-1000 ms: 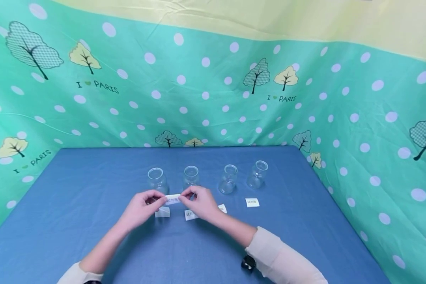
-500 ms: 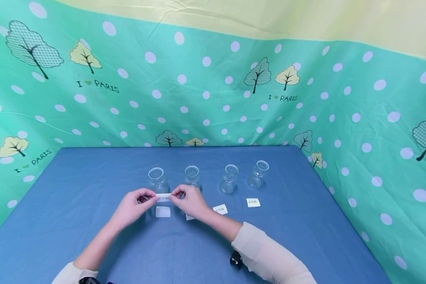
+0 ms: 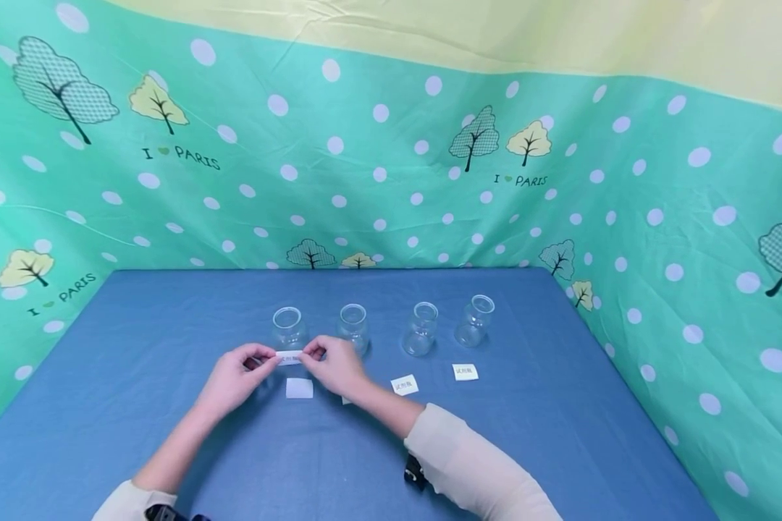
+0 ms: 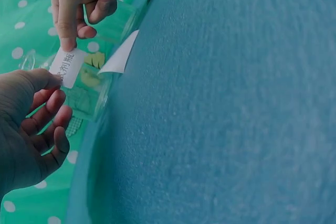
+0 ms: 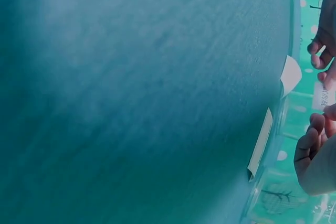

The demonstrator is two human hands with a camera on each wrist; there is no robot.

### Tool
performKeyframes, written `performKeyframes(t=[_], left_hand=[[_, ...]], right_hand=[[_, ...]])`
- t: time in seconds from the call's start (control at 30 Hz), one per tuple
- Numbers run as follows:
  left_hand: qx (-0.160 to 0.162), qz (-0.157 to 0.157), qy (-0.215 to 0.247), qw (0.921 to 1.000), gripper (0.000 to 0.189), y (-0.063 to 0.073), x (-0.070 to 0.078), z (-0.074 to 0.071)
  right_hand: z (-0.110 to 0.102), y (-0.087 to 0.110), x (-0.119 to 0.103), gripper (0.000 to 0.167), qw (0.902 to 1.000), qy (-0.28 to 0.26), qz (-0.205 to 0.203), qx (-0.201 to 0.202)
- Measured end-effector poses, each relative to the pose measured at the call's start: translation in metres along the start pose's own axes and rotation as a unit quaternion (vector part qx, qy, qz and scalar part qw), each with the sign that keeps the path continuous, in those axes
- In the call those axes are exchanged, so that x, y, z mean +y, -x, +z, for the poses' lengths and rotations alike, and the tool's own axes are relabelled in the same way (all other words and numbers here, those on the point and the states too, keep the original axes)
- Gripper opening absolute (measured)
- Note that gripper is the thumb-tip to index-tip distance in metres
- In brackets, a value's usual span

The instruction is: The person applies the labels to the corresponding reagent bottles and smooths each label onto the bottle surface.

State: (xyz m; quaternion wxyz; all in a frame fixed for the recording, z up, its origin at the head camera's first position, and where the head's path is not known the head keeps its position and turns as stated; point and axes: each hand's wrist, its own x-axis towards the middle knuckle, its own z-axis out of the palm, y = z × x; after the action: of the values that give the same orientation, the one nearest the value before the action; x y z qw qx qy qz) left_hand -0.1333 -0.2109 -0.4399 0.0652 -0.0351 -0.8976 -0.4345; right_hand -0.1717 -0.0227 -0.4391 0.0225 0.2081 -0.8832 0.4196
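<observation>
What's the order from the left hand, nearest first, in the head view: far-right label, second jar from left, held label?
1. Held label: pinched in the left hand.
2. Second jar from left: to the right, just beyond the right hand.
3. Far-right label: on the table, well out to the right.
</observation>
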Motion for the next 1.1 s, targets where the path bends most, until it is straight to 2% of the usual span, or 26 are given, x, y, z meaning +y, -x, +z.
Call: performKeyframes(t=[0.37,0.77,1.1], left_hand=[[0.008,-0.009,-0.009,0.9999,0.019,-0.002,-0.013,0.004],[0.033,0.009,-0.024,0.9991,0.017,-0.004,-0.015,0.008],[0.053,0.036,-0.033,0.9974,0.011,-0.005,-0.015,0.009]], right_hand=[[0.007,-0.004,0.002,0.011,0.9998,0.014,0.002,0.015],[0.009,-0.006,0.003,0.011,0.9992,0.032,0.0,0.023],[0.01,-0.005,0.004,0.011,0.9979,0.051,0.004,0.039]])
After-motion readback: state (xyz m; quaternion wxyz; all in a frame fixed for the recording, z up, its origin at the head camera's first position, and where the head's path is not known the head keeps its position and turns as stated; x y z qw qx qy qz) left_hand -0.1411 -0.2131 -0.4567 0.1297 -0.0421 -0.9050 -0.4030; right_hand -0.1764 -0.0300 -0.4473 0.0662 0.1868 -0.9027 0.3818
